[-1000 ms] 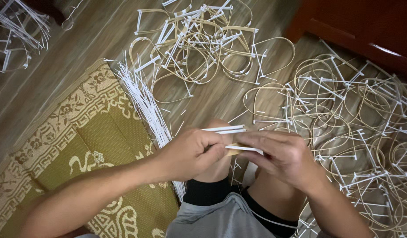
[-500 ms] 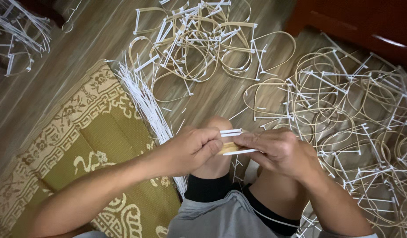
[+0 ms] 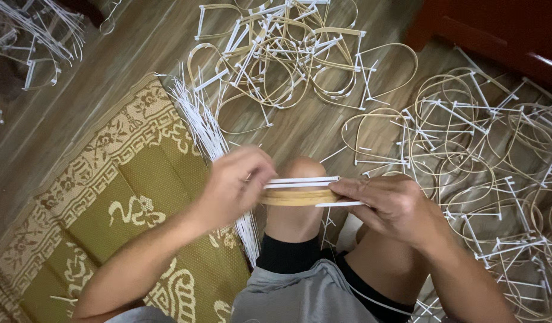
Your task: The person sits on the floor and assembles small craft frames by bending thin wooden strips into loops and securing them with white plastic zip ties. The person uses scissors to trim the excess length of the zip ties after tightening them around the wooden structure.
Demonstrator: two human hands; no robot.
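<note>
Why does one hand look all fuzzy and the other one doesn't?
In the head view the left hand is smeared by motion blur, while the right hand looks sharper; the bamboo strip and white sticks between them are fairly clear; the light is dim and soft, with a small glare on the red furniture.

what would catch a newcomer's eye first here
At centre, the left hand and right hand hold a tan bamboo strip with white sticks over a bent knee. Behind lie heaps of bamboo loop frames on the wooden floor, a patterned green mat at left.
</note>
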